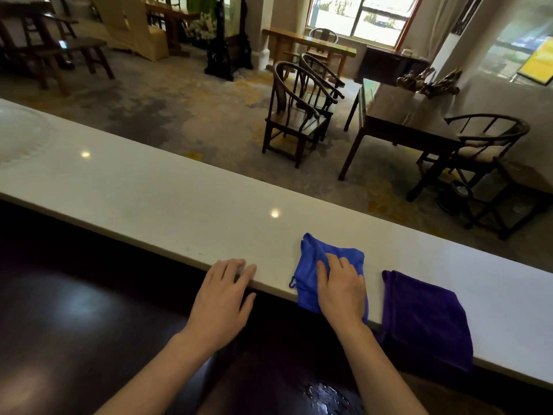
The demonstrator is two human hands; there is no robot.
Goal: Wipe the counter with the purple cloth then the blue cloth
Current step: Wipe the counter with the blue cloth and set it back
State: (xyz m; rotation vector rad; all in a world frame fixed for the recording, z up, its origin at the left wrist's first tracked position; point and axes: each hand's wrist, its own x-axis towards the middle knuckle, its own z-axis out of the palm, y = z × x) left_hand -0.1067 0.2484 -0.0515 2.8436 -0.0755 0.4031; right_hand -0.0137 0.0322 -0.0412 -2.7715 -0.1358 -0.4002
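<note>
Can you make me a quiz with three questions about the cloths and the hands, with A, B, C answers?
1. Where is the purple cloth?
A. On the floor
B. On the counter, to the right of the blue cloth
C. On a chair

2. How many cloths are on the counter?
A. One
B. Two
C. Four

3. What is the right hand doing?
A. Pressing flat on the blue cloth
B. Holding the purple cloth in the air
C. Resting in a pocket

Answers:
1 B: it lies flat over the counter's near edge, apart from the blue one.
2 B: one blue, one purple.
3 A: its palm and fingers lie on the blue cloth, while the left hand rests bare on the counter's edge.
</note>
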